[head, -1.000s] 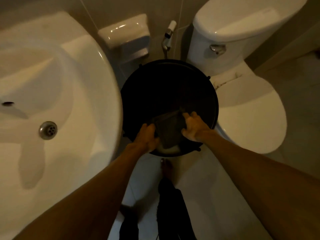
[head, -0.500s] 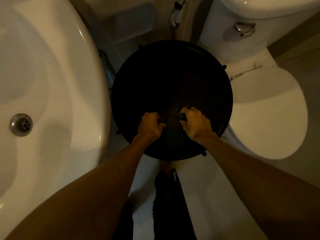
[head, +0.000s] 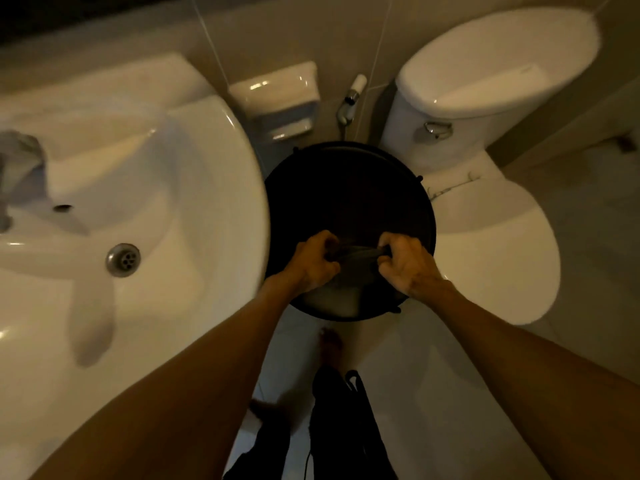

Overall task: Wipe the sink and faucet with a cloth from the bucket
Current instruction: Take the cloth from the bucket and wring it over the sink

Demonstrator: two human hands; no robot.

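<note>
A black bucket [head: 349, 188] stands on the floor between the sink and the toilet. Over its near side, my left hand [head: 313, 263] and my right hand [head: 403, 265] both grip a dark grey cloth [head: 358, 254], bunched into a twisted roll between the two fists. The white sink [head: 194, 188] fills the left, with its metal drain [head: 123, 259] in the bowl. The chrome faucet [head: 19, 161] shows blurred at the far left edge.
A white toilet with closed lid [head: 491, 258] and tank [head: 495, 71] stands right of the bucket. A white paper holder [head: 277, 95] and a spray nozzle [head: 349, 102] hang on the tiled wall behind. My feet and dark trousers [head: 343, 427] are below.
The cloth, held spread flat a second ago, is now bunched and twisted between both fists. The view has swung so that the faucet and more of the sink show.
</note>
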